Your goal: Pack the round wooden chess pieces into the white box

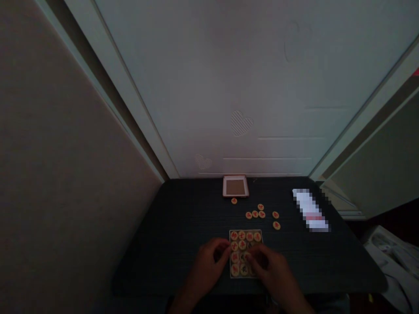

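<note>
A shallow square box (246, 230) near the table's front edge holds rows of round wooden pieces with red or dark characters. My left hand (211, 257) is at the box's left edge, thumb and fingertips brought together there; anything between them is too small to make out. Over the right part of the box is my right hand (269, 265), its fingertips pinched on a round piece (247, 256). That hand hides some pieces in the lower right. Several loose pieces (255, 214) lie on the table beyond the box.
A square lid or tray (235, 187) rests at the back of the dark table (183, 218), with one piece before it. A pixelated bright item (310, 210) lies at the right. Behind stands a white panel (209, 87).
</note>
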Demonstrator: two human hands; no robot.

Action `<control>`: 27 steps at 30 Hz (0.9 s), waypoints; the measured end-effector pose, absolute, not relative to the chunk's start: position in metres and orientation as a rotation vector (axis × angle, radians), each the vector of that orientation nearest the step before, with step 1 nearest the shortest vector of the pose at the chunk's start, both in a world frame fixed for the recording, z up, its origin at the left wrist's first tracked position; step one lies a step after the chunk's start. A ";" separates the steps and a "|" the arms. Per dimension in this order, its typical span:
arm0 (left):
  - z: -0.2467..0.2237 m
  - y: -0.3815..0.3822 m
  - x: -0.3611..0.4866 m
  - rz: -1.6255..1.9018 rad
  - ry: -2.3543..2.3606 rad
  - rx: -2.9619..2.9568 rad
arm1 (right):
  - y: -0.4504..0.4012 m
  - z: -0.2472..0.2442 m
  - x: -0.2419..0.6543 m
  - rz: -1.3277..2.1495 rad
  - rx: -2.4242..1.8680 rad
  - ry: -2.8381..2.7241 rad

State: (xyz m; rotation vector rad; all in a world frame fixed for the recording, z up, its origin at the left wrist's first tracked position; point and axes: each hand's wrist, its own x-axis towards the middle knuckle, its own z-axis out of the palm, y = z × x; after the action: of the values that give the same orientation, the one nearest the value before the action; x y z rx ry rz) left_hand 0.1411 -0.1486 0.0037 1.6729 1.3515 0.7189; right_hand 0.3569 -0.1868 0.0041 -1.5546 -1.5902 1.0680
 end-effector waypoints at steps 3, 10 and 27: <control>-0.002 -0.156 0.142 0.694 1.358 1.699 | -0.183 0.003 0.352 1.081 -1.584 -1.630; -0.001 -0.159 0.143 0.685 1.338 1.717 | -0.180 0.000 0.346 1.067 -1.647 -1.652; 0.004 -0.154 0.137 0.679 1.341 1.736 | -0.184 0.002 0.354 0.891 -1.646 -1.624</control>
State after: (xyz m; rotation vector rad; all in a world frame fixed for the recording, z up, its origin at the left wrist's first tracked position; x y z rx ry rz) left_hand 0.1375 -0.1536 0.0040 1.7362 1.3414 0.6789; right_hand 0.3537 -0.1838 0.0019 -1.6460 -1.6244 0.8911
